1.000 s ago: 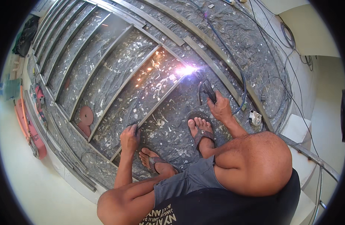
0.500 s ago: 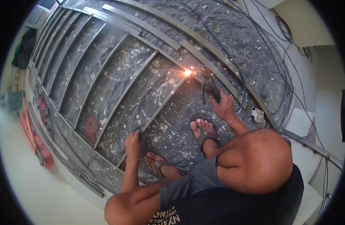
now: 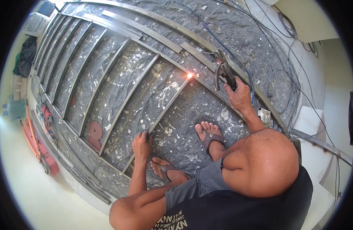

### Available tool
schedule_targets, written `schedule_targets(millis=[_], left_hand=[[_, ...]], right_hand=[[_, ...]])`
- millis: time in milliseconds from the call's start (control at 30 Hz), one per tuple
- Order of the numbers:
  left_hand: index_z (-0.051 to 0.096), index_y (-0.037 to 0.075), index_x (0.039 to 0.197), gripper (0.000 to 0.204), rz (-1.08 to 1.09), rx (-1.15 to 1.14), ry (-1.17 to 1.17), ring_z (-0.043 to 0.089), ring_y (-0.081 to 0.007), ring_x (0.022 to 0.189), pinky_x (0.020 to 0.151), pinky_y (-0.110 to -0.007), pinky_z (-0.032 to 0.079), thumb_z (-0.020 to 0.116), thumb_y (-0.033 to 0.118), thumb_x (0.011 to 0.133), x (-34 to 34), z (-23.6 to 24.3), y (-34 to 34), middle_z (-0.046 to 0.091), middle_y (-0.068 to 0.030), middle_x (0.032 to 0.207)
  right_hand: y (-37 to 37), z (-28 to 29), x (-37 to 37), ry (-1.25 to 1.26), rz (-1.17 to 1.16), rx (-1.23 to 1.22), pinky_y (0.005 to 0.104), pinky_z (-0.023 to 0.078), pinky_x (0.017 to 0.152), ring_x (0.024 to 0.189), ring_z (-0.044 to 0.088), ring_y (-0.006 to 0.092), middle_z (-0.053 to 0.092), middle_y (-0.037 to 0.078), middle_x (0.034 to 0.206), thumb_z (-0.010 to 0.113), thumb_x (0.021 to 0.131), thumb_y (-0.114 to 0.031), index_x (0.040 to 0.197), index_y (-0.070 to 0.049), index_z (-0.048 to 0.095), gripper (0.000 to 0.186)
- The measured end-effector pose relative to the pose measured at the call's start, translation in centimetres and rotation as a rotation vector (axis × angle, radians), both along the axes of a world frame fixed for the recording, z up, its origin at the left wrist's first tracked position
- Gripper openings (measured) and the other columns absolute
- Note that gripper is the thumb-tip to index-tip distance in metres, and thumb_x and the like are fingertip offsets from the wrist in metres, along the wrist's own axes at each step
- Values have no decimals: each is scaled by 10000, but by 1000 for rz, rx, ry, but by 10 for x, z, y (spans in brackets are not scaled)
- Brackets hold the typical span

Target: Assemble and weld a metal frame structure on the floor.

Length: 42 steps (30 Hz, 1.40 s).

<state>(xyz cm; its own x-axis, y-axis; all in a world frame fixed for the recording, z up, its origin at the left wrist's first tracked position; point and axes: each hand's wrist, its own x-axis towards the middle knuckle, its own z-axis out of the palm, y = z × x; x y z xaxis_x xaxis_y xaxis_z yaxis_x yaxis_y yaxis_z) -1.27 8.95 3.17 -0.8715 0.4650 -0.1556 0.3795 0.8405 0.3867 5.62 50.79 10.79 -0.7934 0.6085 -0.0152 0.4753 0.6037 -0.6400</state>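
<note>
Right hand point(image 3: 240, 95), gripping electrode holder point(image 3: 225, 71), has swung away; left hand point(image 3: 141, 145) grips bar point(image 3: 170, 103) (bluish container point(image 3: 16, 109), far left).

Grips a thin metal crossbar point(image 3: 170, 103) near its lower end with the left hand point(image 3: 141, 147). Holds a black welding clamp point(image 3: 227, 74) in the right hand point(image 3: 240, 96), clear of the orange glow point(image 3: 190, 75) at the meeting of crossbar and long side rail point(image 3: 218, 95). Squats in dark sandals point(image 3: 213, 138) on a paint-spotted grey sheet point(image 3: 174, 143), beside a ladder-like metal frame point(image 3: 158, 56). Shows reddish discs point(image 3: 95, 130) between two rungs, loose flat bars point(image 3: 144, 31) beyond the frame, and a red case point(image 3: 50, 165) off to the left.
</note>
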Motion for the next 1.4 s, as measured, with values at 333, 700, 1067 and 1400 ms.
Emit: schedule_targets(millis=[333, 700, 1067, 1400], left_hand=[[667, 48, 917, 217, -65, 10, -13, 641, -345, 815, 719, -447, 513, 699, 239, 821, -5, -2, 0, 644, -148, 831], [644, 37, 826, 215, -221, 100, 79, 617, -332, 826, 735, -448, 495, 712, 238, 796, -23, -18, 29, 621, -142, 866], [663, 33, 840, 226, -168, 16, 56, 619, -336, 907, 772, -437, 505, 720, 247, 796, -20, -27, 39, 637, -139, 917], [614, 46, 1188, 440, 192, 205, 174, 566, -373, 1011, 883, -433, 475, 746, 130, 777, 37, 17, 35, 584, -192, 1102]], right_hand=[[-5, 20, -1, 3, 16, 95, 416, 492, 615, 672, 649, 362, 638, 220, 731, 691, 845, -223, 943, 18, 607, 273], [-5, 103, 21, -113, 60, 250, 419, 491, 620, 672, 641, 392, 641, 225, 746, 685, 854, -219, 975, -5, 616, 256], [76, 156, -12, -284, 180, 534, 506, 472, 698, 757, 611, 445, 614, 241, 726, 576, 915, -328, 1020, -37, 607, 311], [207, -5, -19, -191, 230, 793, 469, 466, 837, 1035, 559, 341, 572, 149, 1045, 715, 805, -245, 1195, -112, 591, 430]])
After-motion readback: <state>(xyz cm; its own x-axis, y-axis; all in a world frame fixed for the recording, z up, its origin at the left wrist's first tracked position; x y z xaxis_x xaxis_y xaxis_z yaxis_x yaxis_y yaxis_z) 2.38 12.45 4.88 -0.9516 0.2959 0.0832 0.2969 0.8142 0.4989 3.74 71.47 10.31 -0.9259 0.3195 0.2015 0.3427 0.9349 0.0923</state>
